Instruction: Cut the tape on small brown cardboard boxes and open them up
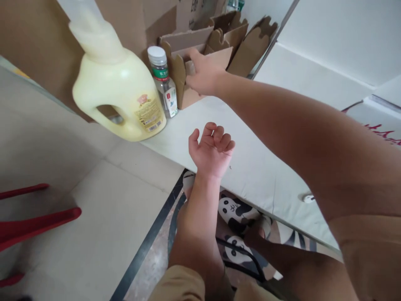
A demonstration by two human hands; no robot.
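Observation:
My right hand (205,74) is at a small brown cardboard box (192,99) on the white tabletop. Its thumb lies against the box's near side and its index finger reaches over the top edge; the other fingers are mostly hidden. My left hand (211,152) is held above the table's near edge, palm up, with fingers loosely curled and apart, holding nothing. Left of the box stands a clear plastic bottle (166,88) with a white cap and a green label. Beside it is a large pale-yellow jug (115,83) with a handle.
More cut cardboard boxes (252,46) stand behind, near the wall. A big carton (125,21) rises at the back. Red stool-like legs (40,223) show on the floor at left. Below the table edge are panda-patterned items (234,209). A small white round object (308,198) lies on the tabletop.

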